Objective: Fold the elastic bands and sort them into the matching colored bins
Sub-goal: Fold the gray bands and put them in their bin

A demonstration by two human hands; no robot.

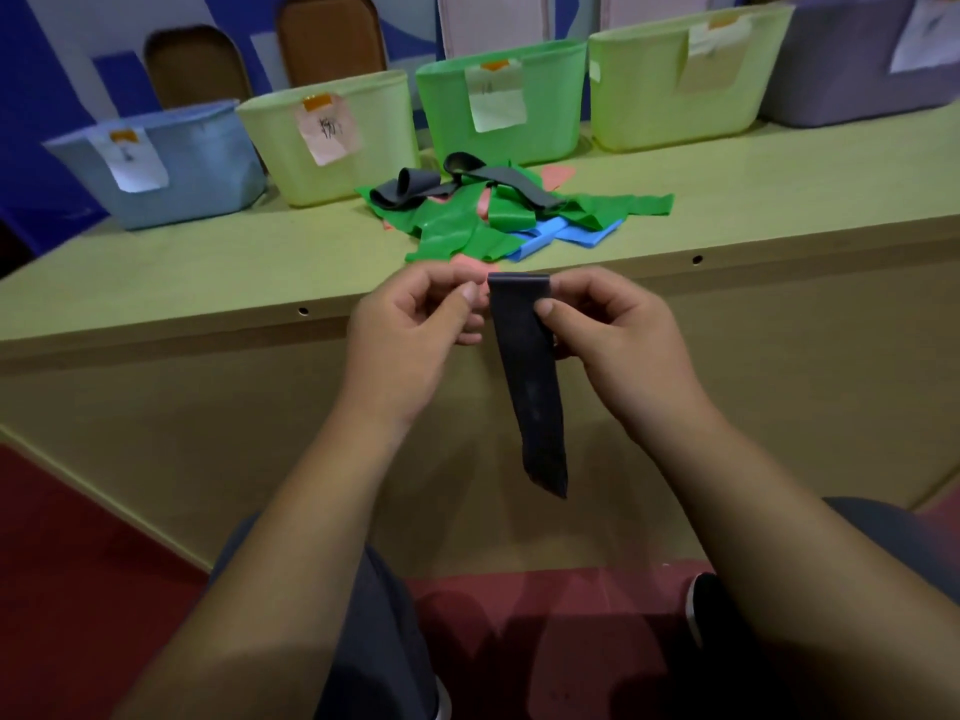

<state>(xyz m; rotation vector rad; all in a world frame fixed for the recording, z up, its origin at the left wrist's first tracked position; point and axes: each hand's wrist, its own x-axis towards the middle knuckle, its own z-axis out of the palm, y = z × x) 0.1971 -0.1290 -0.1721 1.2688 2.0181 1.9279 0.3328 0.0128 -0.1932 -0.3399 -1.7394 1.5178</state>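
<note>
A dark grey elastic band (530,376) hangs doubled over in front of the table edge. My right hand (608,340) pinches its folded top between thumb and fingers. My left hand (415,330) sits just left of the fold with curled fingers, its thumb tip near the band's top corner; whether it touches is unclear. On the table lies a pile of bands (498,215): green, dark grey, blue and pink ones tangled together. Behind stand bins in a row: blue (171,184), pale yellow-green (374,158), green (545,132), another pale yellow-green (649,106) and grey-purple (841,80).
The table (208,262) has a tall front panel reaching the red floor. Each bin carries a paper label. Two brown chair backs (197,65) stand behind the bins. My knees and a shoe show below.
</note>
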